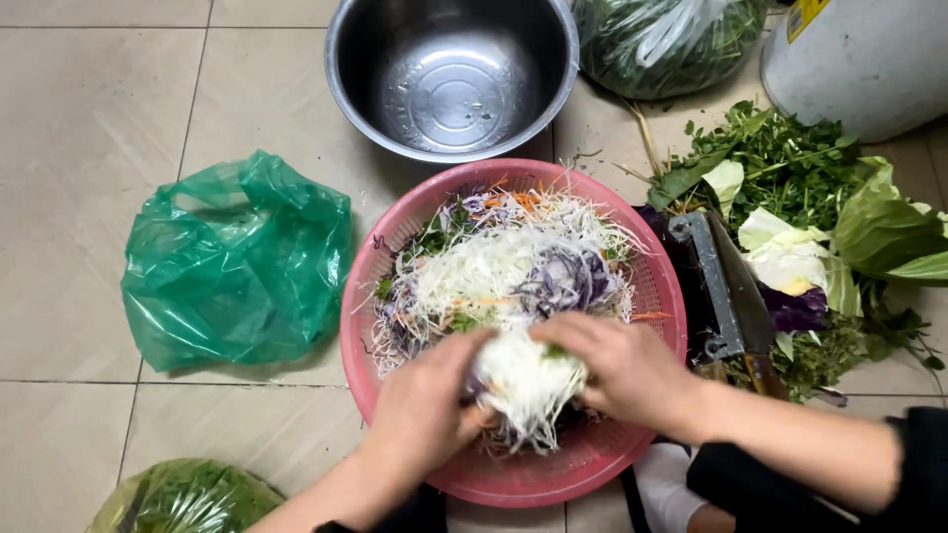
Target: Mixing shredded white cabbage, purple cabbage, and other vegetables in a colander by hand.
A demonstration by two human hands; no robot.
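Both my hands, left hand (425,405) and right hand (622,370), cup a clump of shredded cabbage (526,385) over the pink colander (664,296); light, limp, springy shreds, I judge, best scooped from beneath.

White, purple and orange shreds (513,262) fill a pink basket (664,296) on beige tiles (89,128), flanked by a translucent green bag (232,262), a silver bowl (451,74), and green and pale leaves (820,197).
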